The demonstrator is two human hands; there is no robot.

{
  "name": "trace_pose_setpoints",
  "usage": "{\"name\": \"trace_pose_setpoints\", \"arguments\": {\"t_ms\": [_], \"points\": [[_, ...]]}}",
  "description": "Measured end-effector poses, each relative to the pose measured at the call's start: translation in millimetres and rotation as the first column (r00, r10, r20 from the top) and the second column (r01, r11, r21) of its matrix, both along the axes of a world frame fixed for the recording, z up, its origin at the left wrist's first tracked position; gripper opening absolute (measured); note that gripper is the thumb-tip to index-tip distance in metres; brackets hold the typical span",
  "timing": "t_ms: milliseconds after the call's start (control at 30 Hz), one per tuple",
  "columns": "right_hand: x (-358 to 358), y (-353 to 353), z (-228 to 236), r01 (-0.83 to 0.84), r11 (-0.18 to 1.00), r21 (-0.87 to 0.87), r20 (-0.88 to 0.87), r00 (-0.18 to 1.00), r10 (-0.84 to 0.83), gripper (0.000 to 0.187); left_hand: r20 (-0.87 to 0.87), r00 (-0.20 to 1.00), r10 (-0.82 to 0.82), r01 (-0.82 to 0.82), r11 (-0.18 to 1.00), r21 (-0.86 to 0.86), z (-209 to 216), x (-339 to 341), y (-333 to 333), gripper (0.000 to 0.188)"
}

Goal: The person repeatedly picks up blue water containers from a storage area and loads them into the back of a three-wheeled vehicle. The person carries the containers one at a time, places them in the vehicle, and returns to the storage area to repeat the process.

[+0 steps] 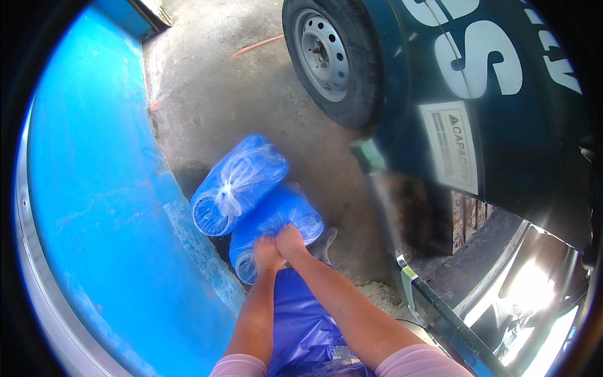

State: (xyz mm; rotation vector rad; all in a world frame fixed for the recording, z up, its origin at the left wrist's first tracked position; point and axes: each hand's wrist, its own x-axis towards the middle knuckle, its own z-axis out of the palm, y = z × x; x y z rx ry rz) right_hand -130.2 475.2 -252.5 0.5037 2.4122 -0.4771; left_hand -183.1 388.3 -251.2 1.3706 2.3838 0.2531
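Observation:
Two blue rolled bundles in clear plastic lie against each other on the concrete floor. The farther bundle (248, 173) has its plastic gathered into a whitish bunch on the end facing me. Both my hands are together at the top of the nearer bundle (276, 210). My left hand (269, 253) and my right hand (289, 240) are closed on its plastic wrap, side by side and touching. What exactly the fingers pinch is hidden beneath them. Below my hands, between my forearms, is shiny purple plastic (301, 308).
A bright blue wall (113, 188) runs along the left. To the right stands a dark vehicle (402, 69) with a wheel (323, 53) and large white lettering. Its metal edge (427, 298) reaches near my right arm. An orange strip (257, 45) lies on the concrete floor (220, 81).

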Motion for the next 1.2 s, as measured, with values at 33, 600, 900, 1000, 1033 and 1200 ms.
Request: {"name": "trace_pose_setpoints", "arguments": {"t_ms": [33, 600, 900, 1000, 1033, 1200], "points": [[0.0, -0.2, -0.7, 0.006, 1.000, 0.000, -0.004, 1.000, -0.006, 0.019, -0.007, 1.000, 0.000, 0.000, 1.000, -0.007, -0.4, 0.2, -0.1, 0.020], [1.0, 0.7, 1.2, 0.060, 0.998, -0.008, -0.055, 0.997, -0.060, 0.014, 0.015, 1.000, -0.012, 0.012, 0.998, -0.055, 8.9, 0.5, 5.1, 0.022], [2.6, -2.3, -4.8, 0.089, 0.996, -0.020, -0.086, 0.992, -0.090, 0.018, 0.007, 1.000, -0.019, 0.019, 0.999, -0.028, 7.6, 0.3, 4.7, 0.021], [2.5, -0.8, -3.4, 0.017, 1.000, -0.022, -0.041, 0.999, -0.018, 0.019, 0.016, 0.999, -0.040, 0.040, 0.998, -0.048, 9.6, 0.3, 6.5, 0.023], [3.0, 0.5, -1.8, 0.028, 0.999, -0.021, -0.083, 0.996, -0.029, 0.018, 0.015, 0.999, -0.044, 0.045, 0.994, -0.097, 10.8, 0.1, 7.7, 0.024], [26.6, 11.4, 29.5, 0.186, 0.959, -0.216, -0.234, 0.943, -0.236, 0.023, 0.168, 0.979, -0.115, 0.155, 0.957, -0.246, 28.9, -9.1, 11.9, 0.032]]}}
